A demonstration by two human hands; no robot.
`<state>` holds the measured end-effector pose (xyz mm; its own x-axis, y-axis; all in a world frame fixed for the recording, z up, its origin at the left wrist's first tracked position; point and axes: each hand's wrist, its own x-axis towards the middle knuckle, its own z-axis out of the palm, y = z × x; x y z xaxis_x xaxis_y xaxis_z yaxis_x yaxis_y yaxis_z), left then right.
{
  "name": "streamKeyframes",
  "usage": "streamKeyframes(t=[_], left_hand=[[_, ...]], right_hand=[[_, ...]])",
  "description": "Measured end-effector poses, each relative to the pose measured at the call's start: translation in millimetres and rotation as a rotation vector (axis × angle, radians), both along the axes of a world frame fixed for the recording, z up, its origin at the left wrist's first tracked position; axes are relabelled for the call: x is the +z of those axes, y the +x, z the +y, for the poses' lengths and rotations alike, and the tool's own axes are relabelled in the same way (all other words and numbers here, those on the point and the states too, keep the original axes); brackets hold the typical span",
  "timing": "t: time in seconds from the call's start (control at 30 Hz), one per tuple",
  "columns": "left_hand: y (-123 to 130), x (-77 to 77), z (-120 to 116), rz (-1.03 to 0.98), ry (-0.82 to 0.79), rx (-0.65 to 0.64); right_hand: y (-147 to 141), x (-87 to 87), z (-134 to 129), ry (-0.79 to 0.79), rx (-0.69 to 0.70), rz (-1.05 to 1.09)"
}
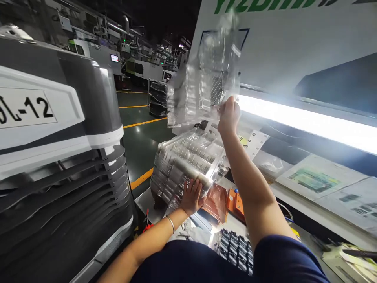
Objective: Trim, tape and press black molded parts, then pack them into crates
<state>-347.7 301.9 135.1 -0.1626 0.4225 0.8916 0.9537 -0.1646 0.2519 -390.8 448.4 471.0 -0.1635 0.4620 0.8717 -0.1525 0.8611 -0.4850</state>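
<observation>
My right hand [229, 118] is raised and closed on the lower edge of a clear plastic tray [191, 94], which is tilted up and partly smeared by motion. Below it stands a tall stack of similar clear trays [188, 157] with molded compartments. Against the near side of that stack rests my left hand [192, 196], its fingers spread and a bracelet on the wrist. Close to my body lies a black tray of dark parts in rows [235, 247].
An orange device [235, 204] and a reddish plastic bag [216, 202] lie on the bench right of the stack. A bright light tube [309, 122] runs along the right. A large machine marked "-12" [38, 106] stands close on the left. Printed sheets [315, 179] lie at right.
</observation>
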Motion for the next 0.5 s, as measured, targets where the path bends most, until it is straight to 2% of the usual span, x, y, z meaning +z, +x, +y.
streamKeyframes(t=[0.07, 0.13, 0.2, 0.27, 0.37, 0.43, 0.5], left_hand=[[-1, 2.0, -4, 0.022, 0.025, -0.015], [-1, 4.9, -12, 0.012, 0.02, -0.063], [-2, 12.0, -24, -0.067, 0.03, -0.117], [-8, 26.6, -37, -0.181, 0.085, -0.134], [-24, 64.3, -46, -0.264, 0.161, -0.114], [-37, 93.5, -38, -0.236, 0.107, -0.118], [-46, 115.4, -20, -0.227, -0.021, -0.104]], right_hand=[[28, 9.5, -18, 0.165, -0.033, -0.056], [57, -0.1, -37, 0.317, -0.002, -0.279], [84, -29.9, -55, 0.442, 0.096, -0.58], [106, -70.7, -67, 0.52, 0.174, -0.832], [122, -124.6, -72, 0.465, 0.08, -0.979], [123, -144.2, -70, 0.4, 0.028, -1.017], [123, -152.0, -65, 0.37, 0.063, -1.046]])
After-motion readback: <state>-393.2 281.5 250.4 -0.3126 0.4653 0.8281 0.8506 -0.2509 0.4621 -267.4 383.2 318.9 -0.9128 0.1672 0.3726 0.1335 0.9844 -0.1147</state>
